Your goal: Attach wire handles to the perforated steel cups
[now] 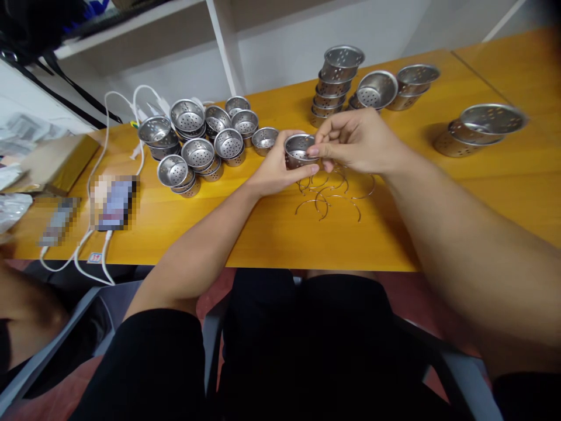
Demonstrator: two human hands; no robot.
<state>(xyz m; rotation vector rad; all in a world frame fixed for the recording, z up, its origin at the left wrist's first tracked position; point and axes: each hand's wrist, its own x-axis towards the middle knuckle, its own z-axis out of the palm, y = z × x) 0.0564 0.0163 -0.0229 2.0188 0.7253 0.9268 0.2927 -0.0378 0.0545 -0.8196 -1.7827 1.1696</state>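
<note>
My left hand [276, 166] is wrapped round a small perforated metal cup [300, 159], holding it mouth up just over the table. At the cup's right rim my right hand [355, 140] is closed in a pinch. Whatever lies between its thumb and fingers is too small or hidden to make out. Below both hands, several thin curved wire pieces [322, 202] lie loose on the wood, some crossing each other. Another perforated cup [265, 141] stands just left of my left hand.
Stacked perforated cups [198, 153] crowd the left; a taller stack [332, 93] and more cups [482, 128] stand right. Phones [116, 204] with white cables [90, 175] and a cardboard box [56, 164] lie far left on the yellow table [272, 234]. Another person's arm [30, 310] shows lower left.
</note>
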